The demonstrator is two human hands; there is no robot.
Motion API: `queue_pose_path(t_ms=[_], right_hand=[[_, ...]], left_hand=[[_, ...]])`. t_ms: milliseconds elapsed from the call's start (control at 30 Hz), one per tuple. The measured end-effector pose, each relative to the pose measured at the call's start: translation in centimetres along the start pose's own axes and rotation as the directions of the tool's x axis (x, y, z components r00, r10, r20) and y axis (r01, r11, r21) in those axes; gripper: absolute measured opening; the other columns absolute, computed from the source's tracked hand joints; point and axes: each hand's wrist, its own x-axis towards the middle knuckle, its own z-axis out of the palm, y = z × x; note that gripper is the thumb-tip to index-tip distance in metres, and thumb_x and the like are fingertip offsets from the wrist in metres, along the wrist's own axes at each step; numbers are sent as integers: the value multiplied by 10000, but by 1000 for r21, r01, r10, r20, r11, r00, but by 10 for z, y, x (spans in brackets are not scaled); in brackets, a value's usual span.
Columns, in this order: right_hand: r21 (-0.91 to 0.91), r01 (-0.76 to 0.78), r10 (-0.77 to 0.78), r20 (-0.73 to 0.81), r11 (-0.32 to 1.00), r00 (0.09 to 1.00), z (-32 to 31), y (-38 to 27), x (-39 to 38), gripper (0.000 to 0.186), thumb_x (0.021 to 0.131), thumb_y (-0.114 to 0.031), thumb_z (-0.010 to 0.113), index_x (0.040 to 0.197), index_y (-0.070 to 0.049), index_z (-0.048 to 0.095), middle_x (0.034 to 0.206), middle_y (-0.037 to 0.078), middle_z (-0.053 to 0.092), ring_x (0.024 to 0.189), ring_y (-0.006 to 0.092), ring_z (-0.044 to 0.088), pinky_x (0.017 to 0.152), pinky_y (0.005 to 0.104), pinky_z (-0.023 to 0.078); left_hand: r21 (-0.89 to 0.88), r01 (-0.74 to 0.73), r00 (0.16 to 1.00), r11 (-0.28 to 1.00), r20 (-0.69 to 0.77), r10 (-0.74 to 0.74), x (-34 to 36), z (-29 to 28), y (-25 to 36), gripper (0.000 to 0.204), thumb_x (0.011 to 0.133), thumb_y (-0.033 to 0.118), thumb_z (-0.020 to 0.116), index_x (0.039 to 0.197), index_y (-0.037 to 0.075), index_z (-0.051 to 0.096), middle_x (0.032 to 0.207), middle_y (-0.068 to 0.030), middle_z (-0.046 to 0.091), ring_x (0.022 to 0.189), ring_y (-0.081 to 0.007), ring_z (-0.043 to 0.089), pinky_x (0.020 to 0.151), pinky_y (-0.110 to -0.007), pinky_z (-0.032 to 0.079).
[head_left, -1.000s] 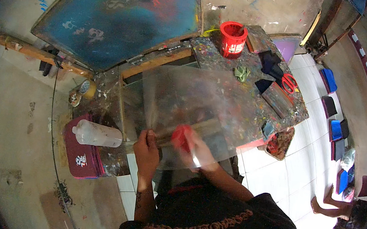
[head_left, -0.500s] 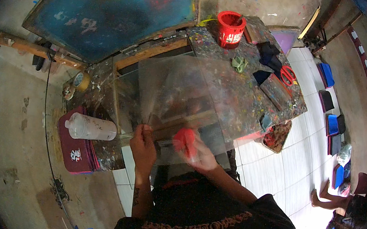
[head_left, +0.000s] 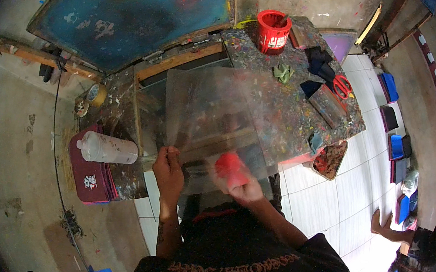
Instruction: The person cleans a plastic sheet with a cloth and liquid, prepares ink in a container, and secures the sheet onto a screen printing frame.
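Note:
A clear plastic sheet (head_left: pixel 209 94) hangs in front of me, over the near side of the paint-stained table. My left hand (head_left: pixel 169 169) pinches its near left edge between thumb and fingers. In my right hand (head_left: pixel 249 190) is a red cloth (head_left: pixel 232 169), bunched up and blurred by motion, against or very close to the sheet's near part. I cannot tell whether the cloth touches the sheet's face.
Beyond the sheet, the table (head_left: pixel 284 128) carries a red bucket (head_left: pixel 272 36), red-handled scissors (head_left: pixel 342 87), a green rag (head_left: pixel 283 73) and dark cloth scraps (head_left: pixel 319 64). At left, a whitish plastic bottle (head_left: pixel 110 149) lies on maroon pieces (head_left: pixel 87 170). A blue framed screen (head_left: pixel 140 15) leans behind.
My right hand and the red cloth have shifted a little to the right. The left hand keeps its pinch on the sheet, almost unmoved.

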Motion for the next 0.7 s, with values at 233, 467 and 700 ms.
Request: queue_pose_path(t_ms=[233,467,700], right_hand=[[-149,78,-53,169,986,984,-10,-4,-2,503,1004,-179,591,1458,-17,446,1394,151,579,1236,252,601,1066,390,486],[-891,-268,526,-40,366,850,23,36,-34,372,978,-191,674,1329,-79,620,1213,59,689,1019,150,658,812,288,546],[-982,156,122,143,-108,982,75,-37,-15,411,926,-128,700,1320,-43,622,1212,113,698,1012,192,681,878,354,548]], left_hand=[[4,-35,999,999,-30,35,-2,0,-4,368,1100,308,448,932,11,586,713,-36,537,623,-100,464,576,-285,381],[53,-99,995,994,12,98,4,-8,-19,348,1088,272,467,912,-2,591,716,-83,572,644,-142,514,601,-320,416],[82,-31,993,996,112,21,9,-3,-60,322,1047,249,514,910,-14,640,729,-140,626,656,-243,603,644,-380,461]])
